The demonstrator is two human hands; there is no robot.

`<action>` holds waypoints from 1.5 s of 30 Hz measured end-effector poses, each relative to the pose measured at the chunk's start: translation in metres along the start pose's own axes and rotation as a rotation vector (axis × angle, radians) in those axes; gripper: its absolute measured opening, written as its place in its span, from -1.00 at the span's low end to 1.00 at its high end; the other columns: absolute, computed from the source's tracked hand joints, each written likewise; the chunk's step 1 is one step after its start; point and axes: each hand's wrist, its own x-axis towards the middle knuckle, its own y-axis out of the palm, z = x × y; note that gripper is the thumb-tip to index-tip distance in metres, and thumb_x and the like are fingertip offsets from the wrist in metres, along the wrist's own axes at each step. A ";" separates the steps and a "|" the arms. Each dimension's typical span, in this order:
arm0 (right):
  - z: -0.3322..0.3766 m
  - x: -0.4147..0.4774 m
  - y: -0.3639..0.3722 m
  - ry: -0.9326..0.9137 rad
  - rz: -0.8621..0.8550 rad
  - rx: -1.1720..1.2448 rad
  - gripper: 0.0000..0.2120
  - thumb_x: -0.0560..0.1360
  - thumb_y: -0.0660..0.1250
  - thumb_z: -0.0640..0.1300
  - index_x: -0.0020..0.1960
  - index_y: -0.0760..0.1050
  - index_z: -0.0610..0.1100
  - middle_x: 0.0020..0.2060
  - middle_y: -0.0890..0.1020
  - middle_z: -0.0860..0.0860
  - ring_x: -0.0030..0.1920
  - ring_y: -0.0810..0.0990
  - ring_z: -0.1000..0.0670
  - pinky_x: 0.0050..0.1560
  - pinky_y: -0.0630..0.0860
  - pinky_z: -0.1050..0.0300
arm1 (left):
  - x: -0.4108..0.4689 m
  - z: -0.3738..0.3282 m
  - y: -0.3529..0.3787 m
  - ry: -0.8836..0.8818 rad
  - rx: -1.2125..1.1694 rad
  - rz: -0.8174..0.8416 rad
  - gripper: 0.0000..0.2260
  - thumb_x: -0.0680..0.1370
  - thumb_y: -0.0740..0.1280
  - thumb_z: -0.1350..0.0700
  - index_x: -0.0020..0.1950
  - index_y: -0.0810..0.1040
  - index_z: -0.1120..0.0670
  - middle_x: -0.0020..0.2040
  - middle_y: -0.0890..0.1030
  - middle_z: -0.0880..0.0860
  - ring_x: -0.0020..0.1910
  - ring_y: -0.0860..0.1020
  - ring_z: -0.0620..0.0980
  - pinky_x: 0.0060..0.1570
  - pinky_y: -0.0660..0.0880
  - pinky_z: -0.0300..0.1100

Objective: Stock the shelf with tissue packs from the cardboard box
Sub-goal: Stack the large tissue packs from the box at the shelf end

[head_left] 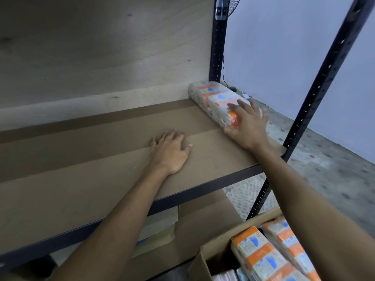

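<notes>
Tissue pack (213, 97), one, lying at far right end of shelf (91, 163), right hand (250, 123) spread open against its near end, left hand (172, 154) flat on shelf, two orange packs (261, 258) visible in cardboard box (200, 264) below, black post (300, 118) beside

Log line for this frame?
right hand: on tissue pack, shelf right end | left hand: flat on shelf | cardboard box: packs inside
</notes>
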 end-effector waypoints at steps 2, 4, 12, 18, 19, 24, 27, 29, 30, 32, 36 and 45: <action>0.002 -0.009 -0.005 -0.006 0.009 -0.011 -0.41 0.40 0.35 0.12 0.40 0.32 0.09 0.47 0.28 -0.02 0.53 0.01 -0.09 0.43 -0.01 -0.33 | -0.001 -0.001 -0.001 0.000 -0.006 0.000 -0.51 0.60 0.05 -0.23 0.50 0.23 -0.10 0.56 0.17 0.01 0.54 0.10 0.05 0.48 -0.03 0.16; 0.004 -0.019 -0.010 0.011 0.038 -0.004 -0.41 0.43 0.33 0.04 0.43 0.29 0.06 0.49 0.26 -0.05 0.53 0.05 -0.13 0.45 0.04 -0.28 | -0.002 -0.001 -0.003 0.000 -0.003 -0.005 -0.51 0.60 0.05 -0.22 0.50 0.25 -0.08 0.55 0.18 0.01 0.53 0.12 0.05 0.48 -0.01 0.15; 0.021 -0.081 -0.048 0.001 0.153 0.085 -0.43 0.46 0.35 -0.11 0.44 0.31 -0.03 0.47 0.29 -0.06 0.49 0.18 -0.10 0.48 0.16 -0.04 | -0.020 -0.006 -0.011 0.109 -0.081 0.006 -0.56 0.62 0.11 -0.14 0.45 0.36 -0.01 0.50 0.32 0.01 0.47 0.26 0.05 0.43 0.15 0.02; 0.020 -0.150 -0.077 -0.004 0.100 0.032 -0.59 0.48 0.35 -0.08 0.32 0.45 -0.05 0.37 0.44 -0.02 0.40 0.34 -0.05 0.39 0.25 0.06 | -0.067 -0.037 -0.012 0.391 -0.209 -0.009 -0.59 0.62 0.18 -0.08 0.46 0.36 -0.04 0.50 0.31 -0.05 0.50 0.21 -0.04 0.49 0.08 -0.04; 0.018 -0.164 -0.081 0.004 0.095 0.034 -0.61 0.49 0.35 -0.08 0.31 0.47 -0.06 0.36 0.46 -0.02 0.38 0.36 -0.06 0.37 0.27 0.05 | -0.075 -0.044 -0.011 0.446 -0.219 -0.034 -0.59 0.62 0.18 -0.08 0.46 0.35 -0.05 0.50 0.31 -0.06 0.51 0.19 -0.06 0.50 0.05 -0.04; -0.002 -0.243 -0.084 0.131 0.156 0.017 -0.66 0.49 0.35 -0.08 0.26 0.51 -0.06 0.33 0.49 -0.02 0.34 0.41 -0.04 0.33 0.26 0.10 | -0.121 -0.079 0.016 0.700 -0.273 -0.054 -0.58 0.61 0.21 -0.05 0.47 0.34 -0.04 0.48 0.32 -0.08 0.51 0.16 -0.10 0.50 -0.03 -0.12; -0.016 -0.293 -0.072 0.218 0.259 0.006 -0.69 0.51 0.33 -0.02 0.24 0.53 -0.04 0.32 0.49 0.00 0.34 0.41 -0.02 0.29 0.26 0.19 | -0.141 -0.088 0.057 0.748 -0.313 0.026 -0.59 0.59 0.24 -0.04 0.43 0.39 -0.01 0.45 0.38 -0.04 0.48 0.21 -0.06 0.48 0.00 -0.13; -0.021 -0.324 -0.065 0.259 0.327 -0.017 -0.66 0.51 0.32 0.01 0.26 0.52 -0.04 0.33 0.48 0.01 0.35 0.39 -0.02 0.28 0.27 0.22 | -0.153 -0.088 0.091 0.751 -0.305 0.125 -0.58 0.59 0.24 -0.05 0.45 0.37 -0.02 0.46 0.36 -0.04 0.48 0.20 -0.07 0.45 -0.04 -0.20; -0.024 -0.338 -0.060 0.277 0.350 -0.035 -0.65 0.50 0.34 0.00 0.27 0.51 -0.05 0.34 0.48 0.02 0.35 0.40 -0.02 0.28 0.28 0.21 | -0.157 -0.087 0.110 0.764 -0.291 0.165 -0.57 0.59 0.24 -0.05 0.45 0.36 -0.02 0.46 0.36 -0.05 0.48 0.20 -0.09 0.45 -0.04 -0.22; -0.032 -0.361 -0.047 0.305 0.383 -0.074 -0.64 0.46 0.39 -0.01 0.24 0.54 -0.07 0.34 0.49 0.00 0.33 0.44 -0.06 0.30 0.34 0.12 | -0.162 -0.084 0.145 0.784 -0.274 0.241 -0.56 0.58 0.25 -0.06 0.46 0.34 -0.05 0.46 0.35 -0.07 0.47 0.20 -0.12 0.46 -0.01 -0.21; -0.053 -0.397 -0.018 0.358 0.462 -0.186 -0.56 0.45 0.32 0.12 0.24 0.53 -0.10 0.28 0.54 -0.11 0.33 0.46 -0.18 0.33 0.40 -0.11 | -0.164 -0.082 0.204 0.776 -0.233 0.365 -0.50 0.57 0.25 -0.12 0.49 0.31 -0.02 0.50 0.30 -0.04 0.49 0.18 -0.05 0.43 0.01 -0.21; -0.084 -0.420 0.003 0.296 0.480 -0.408 -0.42 0.41 0.18 0.32 0.21 0.54 -0.06 0.24 0.57 -0.06 0.31 0.48 -0.17 0.36 0.21 -0.08 | -0.155 -0.089 0.291 0.931 -0.024 0.481 -0.37 0.55 0.21 -0.22 0.56 0.04 -0.14 0.59 0.00 -0.07 0.56 -0.08 -0.04 0.53 -0.13 -0.06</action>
